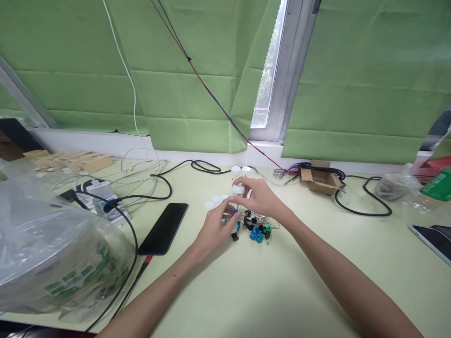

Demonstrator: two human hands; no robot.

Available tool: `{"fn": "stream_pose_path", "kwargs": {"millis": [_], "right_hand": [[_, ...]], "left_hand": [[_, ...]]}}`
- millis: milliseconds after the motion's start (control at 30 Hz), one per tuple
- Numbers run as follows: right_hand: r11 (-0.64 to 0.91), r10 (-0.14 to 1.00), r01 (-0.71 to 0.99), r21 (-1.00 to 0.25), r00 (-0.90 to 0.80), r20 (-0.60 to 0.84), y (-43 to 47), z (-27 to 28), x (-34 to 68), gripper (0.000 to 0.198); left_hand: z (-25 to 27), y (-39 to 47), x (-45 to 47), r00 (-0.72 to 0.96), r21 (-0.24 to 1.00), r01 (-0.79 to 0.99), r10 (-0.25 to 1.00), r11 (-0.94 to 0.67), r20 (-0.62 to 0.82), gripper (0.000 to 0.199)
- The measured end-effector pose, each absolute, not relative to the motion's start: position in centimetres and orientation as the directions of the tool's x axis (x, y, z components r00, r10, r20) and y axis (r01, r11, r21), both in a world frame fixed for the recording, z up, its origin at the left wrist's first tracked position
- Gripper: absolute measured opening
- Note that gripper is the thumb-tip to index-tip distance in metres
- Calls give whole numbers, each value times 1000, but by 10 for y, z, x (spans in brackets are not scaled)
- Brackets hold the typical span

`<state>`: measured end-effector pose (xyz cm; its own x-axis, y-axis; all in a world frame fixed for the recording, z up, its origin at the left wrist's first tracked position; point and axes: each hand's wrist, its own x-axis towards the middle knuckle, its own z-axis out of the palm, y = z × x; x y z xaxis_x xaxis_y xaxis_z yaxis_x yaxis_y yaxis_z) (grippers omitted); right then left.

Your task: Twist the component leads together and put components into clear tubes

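Observation:
In the middle of the table, my right hand grips a small bottle by its white cap between thumb and fingers. Close below and to the left, my left hand has its fingers curled around something pale that is mostly hidden. Several white caps stand just beyond the left hand. Two more white-capped bottles are at the back. A small pile of blue parts, black parts, a green part and thin metal pins lies beside and under my hands.
A black phone lies left of my hands, near a plastic-wrapped tub and cables. At the back right stand an open cardboard box and black cables. Another device lies at the right edge. Green curtains hang behind.

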<state>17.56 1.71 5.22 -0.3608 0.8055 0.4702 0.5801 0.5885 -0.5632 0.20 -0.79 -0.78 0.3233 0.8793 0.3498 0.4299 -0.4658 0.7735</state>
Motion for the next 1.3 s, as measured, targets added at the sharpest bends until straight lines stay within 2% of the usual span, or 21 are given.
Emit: {"fn": "stream_pose_path", "kwargs": {"millis": [100,300,533,633,800,1033,1300], "right_hand": [[606,786,586,-538,-337,518,17,56,180,25],[617,737,629,-472,-251,628,19,65,189,29],[598,722,681,-423,-228,653,23,62,189,29],[602,719,682,-415,-237,653,24,58,187,28],[642,682,657,-394,-256,685,26,54,181,30],[657,652,657,-370,-248,717,39,56,160,30],[584,740,783,-214,-404,538,63,57,136,28]], "left_hand": [[-10,-5,0,320,736,464,868,-494,381,36],[-18,8,-6,307,504,667,819,-549,485,35],[-35,36,-17,352,329,771,796,-545,493,46],[-41,46,-21,449,262,750,759,-607,471,44],[-38,44,-19,480,271,709,726,-652,492,40],[-25,30,-14,439,349,696,757,-627,483,39],[-22,25,-14,373,447,682,801,-579,468,40]]}}
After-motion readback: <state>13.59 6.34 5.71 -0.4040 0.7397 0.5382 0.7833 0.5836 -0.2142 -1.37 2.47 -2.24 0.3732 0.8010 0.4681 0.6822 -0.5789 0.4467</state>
